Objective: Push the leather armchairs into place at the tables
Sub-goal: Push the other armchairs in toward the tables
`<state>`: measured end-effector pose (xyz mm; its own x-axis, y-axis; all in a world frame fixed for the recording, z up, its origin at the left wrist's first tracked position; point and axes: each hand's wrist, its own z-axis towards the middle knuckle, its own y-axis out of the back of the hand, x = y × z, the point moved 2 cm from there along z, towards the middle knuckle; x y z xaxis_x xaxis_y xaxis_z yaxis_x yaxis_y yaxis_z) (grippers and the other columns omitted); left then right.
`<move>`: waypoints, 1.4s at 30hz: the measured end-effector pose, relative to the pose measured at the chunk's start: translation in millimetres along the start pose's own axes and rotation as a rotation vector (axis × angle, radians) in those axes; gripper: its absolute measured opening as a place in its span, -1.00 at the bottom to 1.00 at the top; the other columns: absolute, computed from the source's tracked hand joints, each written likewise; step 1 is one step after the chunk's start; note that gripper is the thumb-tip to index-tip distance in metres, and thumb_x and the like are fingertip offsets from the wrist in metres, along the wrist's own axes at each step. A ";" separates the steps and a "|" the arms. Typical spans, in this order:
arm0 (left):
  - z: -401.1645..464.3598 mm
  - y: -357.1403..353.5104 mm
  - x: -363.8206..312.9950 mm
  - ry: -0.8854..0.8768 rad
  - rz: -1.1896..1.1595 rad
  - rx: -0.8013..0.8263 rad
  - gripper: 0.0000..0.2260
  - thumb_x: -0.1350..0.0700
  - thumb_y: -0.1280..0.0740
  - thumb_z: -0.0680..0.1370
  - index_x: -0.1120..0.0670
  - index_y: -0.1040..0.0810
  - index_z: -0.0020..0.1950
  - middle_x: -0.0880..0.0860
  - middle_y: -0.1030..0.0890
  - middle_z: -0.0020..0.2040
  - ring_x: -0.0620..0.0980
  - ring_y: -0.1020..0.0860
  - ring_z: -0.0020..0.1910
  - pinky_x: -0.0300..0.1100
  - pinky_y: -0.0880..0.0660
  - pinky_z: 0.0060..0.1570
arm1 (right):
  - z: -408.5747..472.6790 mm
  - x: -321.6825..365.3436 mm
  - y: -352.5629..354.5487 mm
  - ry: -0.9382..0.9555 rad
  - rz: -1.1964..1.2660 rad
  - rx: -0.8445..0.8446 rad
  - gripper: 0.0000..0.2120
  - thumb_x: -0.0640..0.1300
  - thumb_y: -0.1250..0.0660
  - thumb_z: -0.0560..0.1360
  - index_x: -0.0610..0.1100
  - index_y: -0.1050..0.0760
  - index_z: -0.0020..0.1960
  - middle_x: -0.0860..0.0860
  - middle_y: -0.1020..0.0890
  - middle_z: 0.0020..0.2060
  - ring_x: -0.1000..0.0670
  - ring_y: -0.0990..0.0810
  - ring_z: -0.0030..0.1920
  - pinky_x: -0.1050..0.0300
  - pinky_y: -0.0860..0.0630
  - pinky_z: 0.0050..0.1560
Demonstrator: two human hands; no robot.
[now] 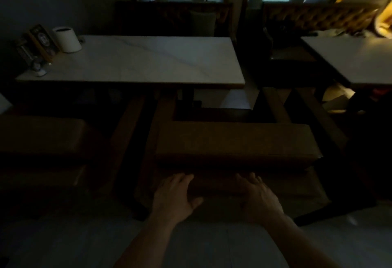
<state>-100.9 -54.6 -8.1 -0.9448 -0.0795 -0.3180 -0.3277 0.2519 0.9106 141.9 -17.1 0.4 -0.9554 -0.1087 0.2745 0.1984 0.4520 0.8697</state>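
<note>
The room is dim. A brown leather armchair [235,142] stands directly before me, its backrest toward me and its wooden arms reaching under the white marble table [135,60]. My left hand [175,195] lies flat against the back of the backrest, fingers straight. My right hand [257,195] presses the same surface a little to the right, fingers extended too. A second brown armchair [40,136] sits at the left of the same table.
A white cylindrical holder [67,39] and menu cards [42,40] stand on the table's far left corner. A tufted bench [174,18] runs behind the table. Another white table [352,60] is at the right, with dark chair legs [331,210] near my right.
</note>
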 end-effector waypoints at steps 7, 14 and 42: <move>-32.5 41.5 -65.4 -0.107 0.028 0.065 -0.22 -0.46 -0.18 0.44 -0.14 -0.11 0.56 -0.05 -0.17 0.57 0.01 -0.18 0.51 0.01 -0.18 0.46 | -78.4 -12.3 52.0 -0.052 0.016 -0.074 -0.27 0.30 -0.27 0.51 0.13 -0.10 0.59 -0.09 -0.20 0.57 -0.16 -0.13 0.57 -0.11 -0.23 0.50; -64.1 72.9 -165.8 -0.182 0.046 0.095 -0.25 -0.42 -0.23 0.46 -0.16 -0.12 0.56 -0.05 -0.17 0.57 0.00 -0.19 0.51 0.04 -0.22 0.44 | -163.6 -79.6 105.4 -0.118 0.005 -0.141 -0.31 0.24 -0.29 0.51 0.14 -0.15 0.56 -0.06 -0.28 0.50 -0.18 -0.27 0.50 -0.13 -0.34 0.42; -55.5 -91.8 -705.7 -0.419 0.001 0.016 -0.27 -0.32 -0.28 0.49 -0.19 -0.05 0.57 -0.05 -0.09 0.59 0.05 -0.11 0.54 0.08 -0.19 0.46 | -341.6 -605.4 186.3 -0.399 0.140 -0.331 -0.23 0.30 -0.29 0.50 0.16 -0.03 0.59 -0.11 -0.11 0.59 -0.17 -0.17 0.55 -0.10 -0.31 0.46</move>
<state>595.4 -75.1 147.4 -0.8592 0.3190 -0.4000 -0.3234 0.2672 0.9078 831.9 -169.5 136.4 -0.9109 0.3069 0.2759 0.3266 0.1276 0.9365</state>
